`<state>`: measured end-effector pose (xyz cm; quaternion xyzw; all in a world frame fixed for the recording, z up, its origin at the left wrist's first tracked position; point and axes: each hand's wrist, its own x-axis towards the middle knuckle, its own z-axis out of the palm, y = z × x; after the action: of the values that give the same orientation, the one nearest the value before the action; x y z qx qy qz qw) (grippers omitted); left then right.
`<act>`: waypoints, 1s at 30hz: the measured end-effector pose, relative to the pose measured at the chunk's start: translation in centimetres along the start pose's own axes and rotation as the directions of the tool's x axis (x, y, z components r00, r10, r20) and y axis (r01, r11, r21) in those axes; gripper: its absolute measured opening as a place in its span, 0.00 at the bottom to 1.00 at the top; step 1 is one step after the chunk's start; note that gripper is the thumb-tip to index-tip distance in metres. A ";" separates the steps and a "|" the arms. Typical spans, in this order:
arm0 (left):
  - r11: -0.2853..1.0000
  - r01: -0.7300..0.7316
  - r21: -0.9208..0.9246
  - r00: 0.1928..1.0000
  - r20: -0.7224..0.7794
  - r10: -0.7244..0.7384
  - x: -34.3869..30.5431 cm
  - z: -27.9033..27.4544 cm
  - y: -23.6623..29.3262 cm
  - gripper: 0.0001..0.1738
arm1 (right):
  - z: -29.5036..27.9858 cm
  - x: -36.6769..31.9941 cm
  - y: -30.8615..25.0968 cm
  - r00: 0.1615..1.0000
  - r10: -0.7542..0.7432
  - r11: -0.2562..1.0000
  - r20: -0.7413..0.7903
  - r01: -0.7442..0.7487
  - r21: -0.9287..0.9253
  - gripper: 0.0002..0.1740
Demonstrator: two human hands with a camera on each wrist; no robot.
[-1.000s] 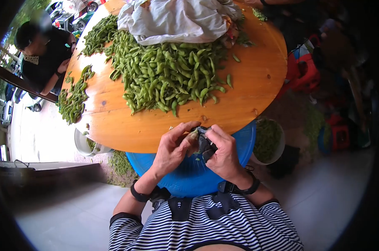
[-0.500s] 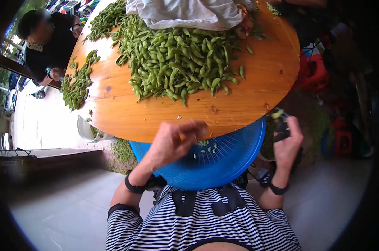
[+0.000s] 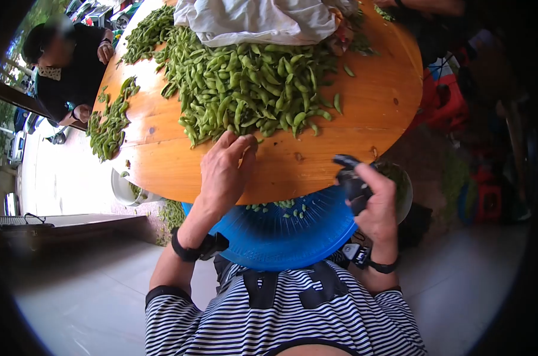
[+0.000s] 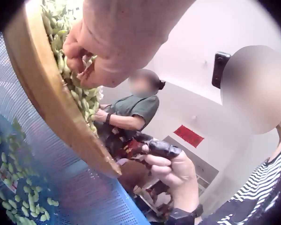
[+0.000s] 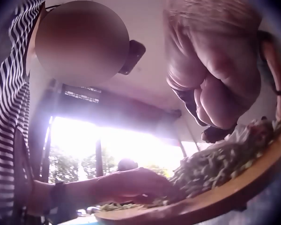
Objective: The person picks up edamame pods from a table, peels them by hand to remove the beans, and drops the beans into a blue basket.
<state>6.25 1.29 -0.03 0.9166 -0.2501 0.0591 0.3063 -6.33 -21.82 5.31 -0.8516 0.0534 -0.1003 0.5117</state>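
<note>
While the person's right hand [image 3: 374, 202] has come back left from beside the white round bucket [image 3: 408, 202] at right of centre, the left hand [image 3: 221, 172] has moved up to the near edge of the big loose heap of green bean pods [image 3: 245, 89], upper middle of the head view. Green bit seen at the right fingertips half a second ago no longer shows. My read: one pod likely finished, another being picked.

Left fingers are bent down onto pods; can't tell if one is pinched. Right is blurred, fingers curled, glossy black piece [image 4: 164, 149] at its upper digit; wrap or tool, can't tell, so grasp unclear.

Small pale-green shelled beans [image 3: 298, 209] sit in the round blue perforated plastic basin [image 3: 293, 255], centre, under the table edge.

Surface: rounded orange varnished wooden table [image 3: 275, 172]. Thin strip of pods [image 3: 110, 133] on its left side, crumpled white cloth [image 3: 251, 24] at the top.

Room: pale tiled floor [image 3: 91, 273] lower left, person in a dark top [image 3: 67, 71] and parked vehicles [image 3: 100, 16] upper left, red plastic stool [image 3: 450, 101] upper right.
</note>
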 end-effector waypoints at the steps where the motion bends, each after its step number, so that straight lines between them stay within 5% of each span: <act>1: 1.000 -0.005 -0.001 1.000 0.005 0.005 -0.4 0.1 0.1 0.10 | 0.9 0.3 -0.1 0.999 -0.017 0.999 0.050 0.014 0.048 0.16; 3: 0.821 0.021 -0.571 0.997 0.070 0.024 -1.5 0.3 0.4 0.07 | 2.3 0.7 0.0 0.990 -0.045 0.994 0.132 0.030 0.109 0.14; 4: 0.818 0.022 -0.575 0.997 0.074 0.025 -2.1 -0.2 1.2 0.07 | 2.9 0.9 -0.2 0.984 -0.058 0.992 0.167 0.038 0.121 0.13; 5: 0.598 0.356 -0.718 0.930 0.336 -0.151 -2.5 -1.2 2.5 0.07 | 3.6 1.0 -0.4 0.984 -0.085 0.980 0.157 0.055 0.191 0.12; 6: 0.285 0.643 -0.710 0.766 0.601 -0.229 -2.8 -1.6 3.4 0.07 | 4.0 1.0 0.0 0.984 -0.082 0.981 0.159 0.051 0.188 0.12; 10: 0.211 0.658 -0.723 0.753 0.630 -0.190 -3.5 -1.0 3.7 0.08 | 4.8 0.8 0.2 0.976 -0.128 0.975 0.175 0.092 0.203 0.14; 15: 0.373 0.456 -0.808 0.889 0.433 -0.149 -4.2 0.3 3.5 0.07 | 4.4 0.8 -0.2 0.962 -0.150 0.983 0.227 0.122 0.135 0.12; 19: 0.428 0.407 -0.807 0.912 0.389 -0.132 -4.7 0.5 3.1 0.04 | 4.4 0.9 0.2 0.963 -0.170 0.982 0.209 0.148 0.119 0.12; 22: 0.314 0.461 -0.830 0.886 0.454 -0.099 -4.6 0.1 2.7 0.04 | 3.9 1.4 0.9 0.937 -0.210 0.969 0.281 0.160 0.190 0.10; 24: 0.016 0.645 -0.764 0.763 0.646 0.034 -4.3 -0.5 2.7 0.05 | 3.5 1.4 1.1 0.899 -0.062 0.857 0.434 -0.174 0.484 0.07; 25: -0.068 0.664 -0.745 0.748 0.659 0.082 -4.5 -0.4 2.5 0.06 | 3.5 1.3 1.2 0.899 -0.062 0.857 0.434 -0.176 0.485 0.07; 27: -0.168 0.675 -0.719 0.738 0.663 0.127 -5.0 0.6 2.0 0.06 | 3.4 1.1 1.2 0.826 -0.042 0.549 0.561 -0.450 0.704 0.07; 30: -0.285 0.674 -0.682 0.735 0.657 0.165 -4.9 0.9 2.2 0.04 | 3.7 1.0 2.1 0.841 -0.080 0.518 0.536 -0.424 0.743 0.09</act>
<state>0.91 1.32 -0.92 0.3289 -0.0429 -0.4844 0.8095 -4.49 -19.76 1.90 -0.4827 -0.0500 0.1678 0.8581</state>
